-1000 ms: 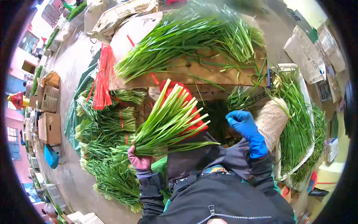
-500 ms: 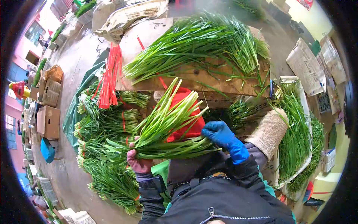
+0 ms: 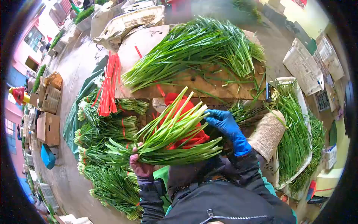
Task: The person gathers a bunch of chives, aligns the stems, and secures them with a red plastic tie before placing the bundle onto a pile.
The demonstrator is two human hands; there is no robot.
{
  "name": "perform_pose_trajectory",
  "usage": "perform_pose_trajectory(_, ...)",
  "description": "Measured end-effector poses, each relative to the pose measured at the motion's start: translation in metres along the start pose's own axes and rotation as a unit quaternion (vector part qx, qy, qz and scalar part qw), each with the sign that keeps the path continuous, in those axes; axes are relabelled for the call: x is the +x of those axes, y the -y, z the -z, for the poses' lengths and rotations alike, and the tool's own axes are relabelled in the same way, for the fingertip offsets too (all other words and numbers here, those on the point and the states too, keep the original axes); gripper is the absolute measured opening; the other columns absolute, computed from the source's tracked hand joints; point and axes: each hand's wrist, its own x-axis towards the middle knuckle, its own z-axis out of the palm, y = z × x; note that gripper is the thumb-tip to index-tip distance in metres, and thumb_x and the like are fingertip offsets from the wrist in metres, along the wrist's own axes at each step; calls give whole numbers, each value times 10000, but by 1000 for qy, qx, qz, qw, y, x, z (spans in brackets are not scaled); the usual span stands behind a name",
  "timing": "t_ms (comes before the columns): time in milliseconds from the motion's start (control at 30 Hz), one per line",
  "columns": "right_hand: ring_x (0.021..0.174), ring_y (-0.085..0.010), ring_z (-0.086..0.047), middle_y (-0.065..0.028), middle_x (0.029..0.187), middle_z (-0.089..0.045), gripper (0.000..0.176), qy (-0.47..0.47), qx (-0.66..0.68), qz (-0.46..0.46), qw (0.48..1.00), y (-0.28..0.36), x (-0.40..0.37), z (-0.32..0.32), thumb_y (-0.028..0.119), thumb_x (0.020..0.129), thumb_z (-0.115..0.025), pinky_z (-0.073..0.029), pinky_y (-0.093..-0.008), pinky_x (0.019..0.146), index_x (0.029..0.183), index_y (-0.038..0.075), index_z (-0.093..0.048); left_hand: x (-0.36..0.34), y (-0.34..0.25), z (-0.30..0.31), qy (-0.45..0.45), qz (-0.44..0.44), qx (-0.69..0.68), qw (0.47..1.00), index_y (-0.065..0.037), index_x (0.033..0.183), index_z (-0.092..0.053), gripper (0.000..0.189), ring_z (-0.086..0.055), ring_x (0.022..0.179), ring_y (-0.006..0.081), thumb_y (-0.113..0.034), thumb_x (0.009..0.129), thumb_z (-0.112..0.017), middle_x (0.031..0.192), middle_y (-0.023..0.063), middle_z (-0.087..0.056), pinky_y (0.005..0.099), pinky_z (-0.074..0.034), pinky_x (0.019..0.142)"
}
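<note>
A loose bunch of green chives (image 3: 175, 128) fans out in front of my body, with its pale stem ends up and to the right. My left hand (image 3: 141, 165) is closed around the leafy lower part of the bunch. At the upper stem ends, my right hand (image 3: 223, 125), in a blue glove, has its fingers drawn together against the chives. Behind the bunch shows a red cloth or bag (image 3: 192, 136), partly covered by stems. A large heap of chives (image 3: 197, 48) lies on the wooden board (image 3: 179, 82) just beyond.
Bundles of chives tied with red bands (image 3: 108, 160) are stacked at left. Red plastic strips (image 3: 110, 86) hang from the board's left corner. On the right stands a white crate (image 3: 307, 130) of chives, beside a woven sleeve-like cover (image 3: 267, 130). Cardboard boxes (image 3: 48, 128) stand far left.
My right hand has risen slightly and moved from beside the lower stems to the upper stem ends. The stems in the bunch have shifted. My left hand keeps its hold.
</note>
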Motion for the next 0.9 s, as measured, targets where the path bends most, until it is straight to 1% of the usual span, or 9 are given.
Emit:
perform_pose_trajectory(100,760,-77,-583,-21,851,-666,186,54,-10,-9,998,-28,19,-4,20,785,-644,-496,-261,719,970,3,-657,0,4,-7,9,18,-13,1000,-73,1030,-574,321,-545,1045,312,-111,720,-502,1138,115,-573,500,-433,925)
perform_pose_trajectory(133,629,-37,-518,29,732,-621,158,63,10,-15,998,-33,22,-5,67,773,-666,-448,-216,573,930,59,-676,-3,2,-5,-22,8,31,999,-61,1065,-572,352,-543,1054,310,-116,724,-505,1160,127,-566,495,-429,931)
perform_pose_trajectory(567,730,-75,-581,-27,816,-667,154,-31,-31,79,996,-50,16,9,6,781,-610,-487,-246,689,927,11,-660,-5,1,-20,-11,37,39,998,-105,1072,-597,344,-515,1097,317,-109,736,-527,1210,148,-536,500,-399,964)
perform_pose_trajectory(667,715,-89,-590,-39,806,-663,121,-113,-93,151,978,-47,13,22,35,804,-608,-486,-239,667,911,22,-663,-6,1,-28,1,34,60,998,-111,1052,-587,332,-514,1095,315,-88,726,-528,1202,143,-535,489,-405,960)
perform_pose_trajectory(700,711,-110,-596,-42,819,-659,111,-130,-16,23,991,-25,3,28,39,810,-601,-488,-253,685,897,31,-669,-6,2,-30,15,30,71,997,-112,1040,-580,325,-513,1096,315,-78,721,-528,1195,141,-535,484,-411,957)
perform_pose_trajectory(767,719,-134,-603,-52,827,-652,109,-135,-90,87,983,-15,-1,42,42,800,-607,-490,-271,686,886,42,-675,-9,1,-35,6,34,81,996,-113,1009,-542,313,-509,1086,303,-59,702,-518,1179,135,-527,466,-416,955)
perform_pose_trajectory(800,679,-96,-572,-24,802,-628,116,-124,-174,197,957,-8,-3,38,39,806,-610,-479,-240,594,899,46,-678,-11,1,-40,5,31,98,995,-116,1002,-527,319,-505,1082,295,-48,690,-511,1173,130,-521,461,-416,956)
perform_pose_trajectory(833,753,-183,-621,-85,813,-644,116,-114,-188,237,946,6,-11,25,47,775,-624,-495,-299,672,881,47,-674,-12,1,-46,4,28,115,993,-119,994,-512,326,-500,1078,288,-36,678,-503,1167,124,-515,456,-415,957)
perform_pose_trajectory(900,706,-181,-610,-75,791,-639,101,-33,-211,272,938,4,-13,5,56,767,-651,-490,-301,656,865,33,-664,-16,2,-53,11,43,122,992,-141,996,-489,361,-493,1073,271,-16,658,-492,1159,107,-503,446,-408,964)
